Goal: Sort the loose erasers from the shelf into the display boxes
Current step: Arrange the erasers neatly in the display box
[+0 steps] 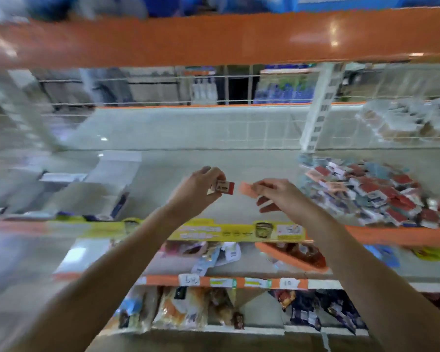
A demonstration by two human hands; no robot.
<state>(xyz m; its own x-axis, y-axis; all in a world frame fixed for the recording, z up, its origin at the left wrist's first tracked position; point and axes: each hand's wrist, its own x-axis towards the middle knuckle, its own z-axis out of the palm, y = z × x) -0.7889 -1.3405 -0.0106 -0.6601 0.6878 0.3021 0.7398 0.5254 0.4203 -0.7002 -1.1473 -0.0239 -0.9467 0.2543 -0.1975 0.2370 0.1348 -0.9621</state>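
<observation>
Erasers, loose ones, lie in a big heap [381,191] at the right end of the shelf [239,163], mostly red, white and blue wrappers, spilling toward the front edge. My left hand [198,191] is up over the middle of the shelf w/ fingers curled, pinching a small eraser [222,187] between thumb and fingertips; it has a white label part and a red end pointing right. My right hand [280,196] is just beside it, fingers also curled, holding a flat pale-orange piece [247,189] that sticks out to the left, nearly meeting the eraser in my left hand but w/ a small gap between. More red/white showing under my right palm [266,205], prob another eraser or two, can't tell how many. Both forearms reach up from the bottom of the view.

Left part of the shelf has open cardboard display boxes [87,191], whitish w/ a dark blue edge, blurred, so can't tell what's inside. Behind the shelf is a white wire grid back [252,128]. Orange beam [214,39] runs across the top. Front edge below my hands carries a yellow price strip [214,231]. Lower shelves hold packaged goods [183,308] and an orange tray [290,255], w/ handwritten price tags [188,280] on the rail. Whole view is motion-blurred, esp. at left.
</observation>
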